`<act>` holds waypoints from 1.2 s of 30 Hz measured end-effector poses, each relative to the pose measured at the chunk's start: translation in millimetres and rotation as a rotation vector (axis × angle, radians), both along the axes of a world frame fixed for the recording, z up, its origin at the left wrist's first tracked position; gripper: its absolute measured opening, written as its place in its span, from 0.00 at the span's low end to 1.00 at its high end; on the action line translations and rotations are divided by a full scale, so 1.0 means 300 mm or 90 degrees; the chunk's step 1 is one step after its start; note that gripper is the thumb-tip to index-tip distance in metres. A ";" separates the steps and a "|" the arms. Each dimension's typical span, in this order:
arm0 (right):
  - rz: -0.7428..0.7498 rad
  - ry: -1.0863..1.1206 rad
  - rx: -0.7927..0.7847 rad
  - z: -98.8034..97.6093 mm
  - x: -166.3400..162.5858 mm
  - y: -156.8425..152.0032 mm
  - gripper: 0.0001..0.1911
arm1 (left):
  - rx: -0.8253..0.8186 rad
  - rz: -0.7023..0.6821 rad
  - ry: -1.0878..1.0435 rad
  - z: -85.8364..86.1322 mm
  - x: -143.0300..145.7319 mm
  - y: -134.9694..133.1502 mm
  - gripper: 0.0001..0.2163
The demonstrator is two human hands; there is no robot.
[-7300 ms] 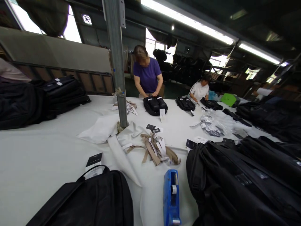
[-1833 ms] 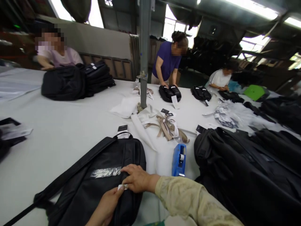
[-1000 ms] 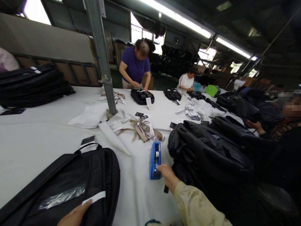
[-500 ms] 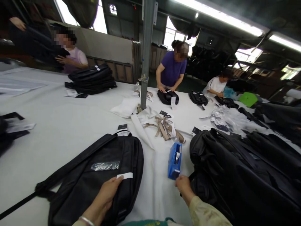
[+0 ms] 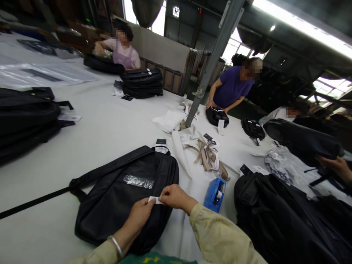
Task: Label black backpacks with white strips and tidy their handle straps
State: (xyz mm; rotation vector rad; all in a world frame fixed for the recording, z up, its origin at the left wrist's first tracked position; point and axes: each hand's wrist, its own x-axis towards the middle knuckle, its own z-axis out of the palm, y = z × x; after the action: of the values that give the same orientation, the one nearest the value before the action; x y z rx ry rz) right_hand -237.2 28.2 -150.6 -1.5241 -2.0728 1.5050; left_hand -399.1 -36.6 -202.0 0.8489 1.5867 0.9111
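A black backpack (image 5: 115,190) lies flat on the white table (image 5: 96,128) in front of me, with a shiny clear strip (image 5: 138,181) on its front. Both my hands meet over its near edge at a small white label (image 5: 154,200). My left hand (image 5: 140,214) presses the label's left end with closed fingers. My right hand (image 5: 174,196) pinches the label's right end. A blue tape dispenser (image 5: 214,194) stands just right of my right hand.
A heap of black bags (image 5: 288,220) fills the right side. Beige straps and tags (image 5: 209,157) lie by a metal post (image 5: 209,69). Stacked black bags sit at the left (image 5: 24,121) and far back (image 5: 141,82). Other people work along the far edge; another person's hand (image 5: 334,165) holds a bag at right.
My right hand has come back from the tape dispenser to the backpack and now pinches the white label beside my left hand. My view has swung left.
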 end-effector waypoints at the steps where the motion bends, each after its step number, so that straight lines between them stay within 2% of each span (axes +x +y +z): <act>1: 0.016 -0.030 0.004 -0.002 -0.009 0.018 0.06 | 0.003 0.000 0.003 -0.004 0.000 0.001 0.22; 7: 0.026 -0.126 -0.033 -0.041 -0.028 0.059 0.04 | 0.001 -0.002 -0.004 -0.006 0.005 0.002 0.20; 12: 0.001 -0.160 -0.062 -0.046 -0.043 0.063 0.11 | 0.002 -0.005 -0.027 0.001 0.012 -0.005 0.22; 19: -0.038 -0.139 -0.097 -0.034 -0.041 0.049 0.12 | -0.033 -0.002 -0.044 0.002 0.022 0.000 0.26; 22: -0.059 -0.087 -0.147 -0.033 -0.025 0.040 0.08 | -0.047 0.004 -0.024 0.004 0.021 0.012 0.26; 26: -0.115 -0.004 -0.225 -0.040 0.007 0.024 0.04 | -0.054 0.014 0.013 0.016 0.020 0.024 0.24; 29: -0.165 0.024 -0.269 -0.059 0.034 0.012 0.05 | -0.061 0.024 0.006 0.027 0.021 0.027 0.24; 33: -0.215 0.022 -0.298 -0.100 0.071 -0.007 0.07 | -0.099 0.035 -0.078 0.049 0.013 0.032 0.26; 36: -0.310 0.034 -0.259 -0.122 0.084 -0.024 0.08 | -0.134 0.043 -0.158 0.064 0.008 0.037 0.25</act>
State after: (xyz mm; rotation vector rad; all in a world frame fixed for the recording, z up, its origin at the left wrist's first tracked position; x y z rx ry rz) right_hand -212.0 21.0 -187.3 -1.9157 -1.2731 1.7917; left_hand -396.6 -25.4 -182.8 0.5161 1.4708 0.8443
